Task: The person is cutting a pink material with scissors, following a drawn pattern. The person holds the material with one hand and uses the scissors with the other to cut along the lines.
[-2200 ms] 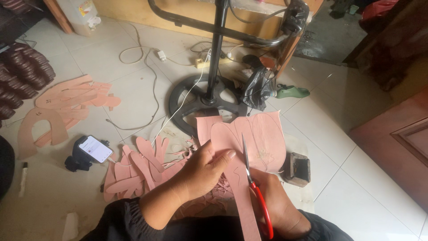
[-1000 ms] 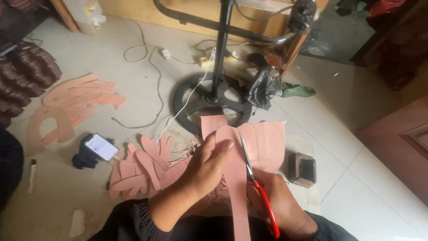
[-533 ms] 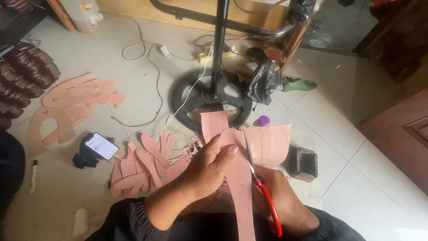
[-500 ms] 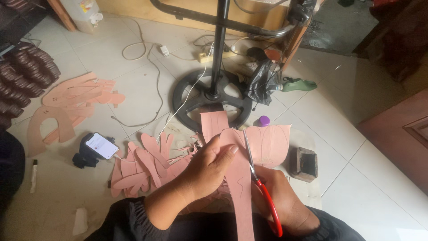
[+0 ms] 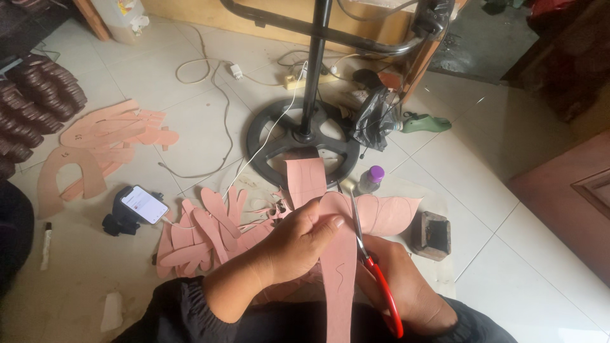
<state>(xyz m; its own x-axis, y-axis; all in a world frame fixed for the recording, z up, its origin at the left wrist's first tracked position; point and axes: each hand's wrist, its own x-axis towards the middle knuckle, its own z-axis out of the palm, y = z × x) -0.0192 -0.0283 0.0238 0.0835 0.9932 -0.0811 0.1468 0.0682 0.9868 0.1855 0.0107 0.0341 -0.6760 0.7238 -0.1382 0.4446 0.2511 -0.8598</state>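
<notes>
My left hand (image 5: 298, 244) grips a long pinkish-tan sheet piece (image 5: 340, 267) with drawn outlines, thumb pressed on its top. My right hand (image 5: 406, 289) holds red-handled scissors (image 5: 372, 267); their blades run up along the right edge of the piece, between it and the wider sheet (image 5: 387, 213) lying on the floor. Both forearms wear dark sleeves at the bottom of the head view.
A pile of cut tan shapes (image 5: 203, 232) lies left of my hands, more shapes (image 5: 101, 143) farther left. A phone on a stand (image 5: 136, 206), a black round stand base (image 5: 298, 136), cables, a purple-capped bottle (image 5: 370, 179), a small dark block (image 5: 432, 234) and stacked dark soles (image 5: 38, 101) surround me.
The view shifted slightly. The scissors' blades have advanced a little along the piece's edge while my left hand kept its grip.
</notes>
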